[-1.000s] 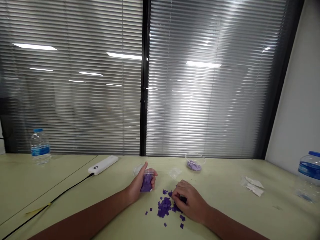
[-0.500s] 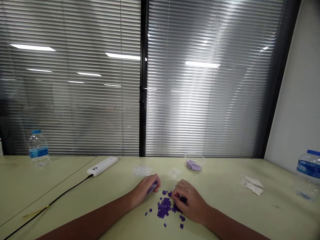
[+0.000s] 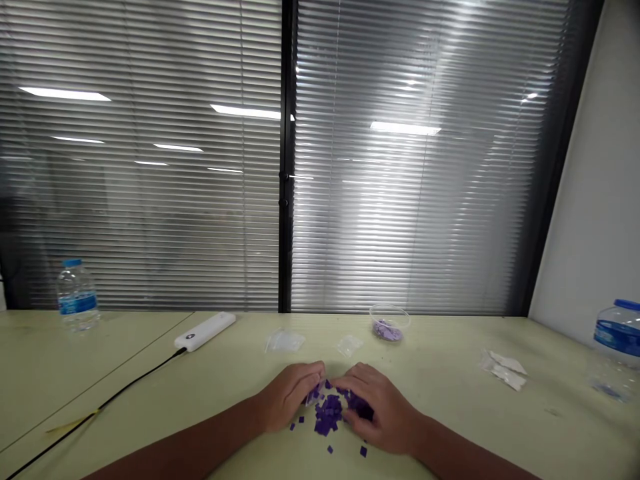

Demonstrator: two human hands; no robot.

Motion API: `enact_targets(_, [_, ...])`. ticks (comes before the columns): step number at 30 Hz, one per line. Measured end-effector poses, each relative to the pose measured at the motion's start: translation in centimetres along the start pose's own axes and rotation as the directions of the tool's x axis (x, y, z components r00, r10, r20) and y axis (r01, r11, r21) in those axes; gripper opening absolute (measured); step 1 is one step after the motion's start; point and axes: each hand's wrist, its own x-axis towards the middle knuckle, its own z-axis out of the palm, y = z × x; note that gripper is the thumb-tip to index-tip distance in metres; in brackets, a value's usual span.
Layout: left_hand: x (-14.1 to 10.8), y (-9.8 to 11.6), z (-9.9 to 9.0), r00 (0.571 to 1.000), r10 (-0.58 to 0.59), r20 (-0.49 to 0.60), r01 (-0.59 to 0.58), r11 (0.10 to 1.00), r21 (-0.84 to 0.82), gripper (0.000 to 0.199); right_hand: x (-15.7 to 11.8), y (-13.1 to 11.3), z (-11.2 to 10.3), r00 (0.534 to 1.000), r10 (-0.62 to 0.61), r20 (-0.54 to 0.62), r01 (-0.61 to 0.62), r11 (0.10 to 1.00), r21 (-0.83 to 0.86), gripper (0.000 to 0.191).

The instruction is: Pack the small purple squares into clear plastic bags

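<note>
Bright light glares through the window blinds (image 3: pixel 415 200), strongest right of centre, with ceiling-light reflections (image 3: pixel 405 128) streaking across them; the lower left of the blinds falls dimmer. Soft shadows lie under the left hand (image 3: pixel 290 397) and right hand (image 3: pixel 383 417) on the evenly lit bench (image 3: pixel 450 347). Wide-angle distortion tilts the wall (image 3: pixel 565 200) at the right edge.

the left hand (image 3: pixel 290 398) and right hand (image 3: pixel 380 413) cover part of the purple squares (image 3: pixel 327 413), hiding the heap's full extent. a dark thing beneath the right fingers (image 3: pixel 357 381) is mostly hidden, and whatever the left fingers (image 3: pixel 310 375) hold at lower centre is too small to tell. the left forearm (image 3: pixel 190 448) and right forearm (image 3: pixel 465 448) run off the bottom edge, and the water bottle (image 3: pixel 617 340) is cut off at the right edge.
</note>
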Motion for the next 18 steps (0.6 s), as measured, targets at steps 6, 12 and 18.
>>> enact_targets(6, [0.0,-0.3,0.1,0.982,0.174,0.075,-0.180,0.980,0.082,0.034,0.3,-0.9,-0.5,0.982,-0.133,0.137,0.148,0.983,-0.106,0.046])
enact_targets(12, [-0.1,0.0,0.0,0.984,0.159,0.078,-0.165,0.983,0.079,0.031,0.4,-0.9,-0.5,0.980,-0.119,0.158,0.140,0.981,-0.134,0.047])
enact_targets(18, [-0.1,0.7,-0.2,0.988,0.133,0.076,-0.138,0.988,0.070,0.034,0.4,-1.4,-0.5,0.971,-0.174,0.167,0.202,0.965,-0.169,0.049])
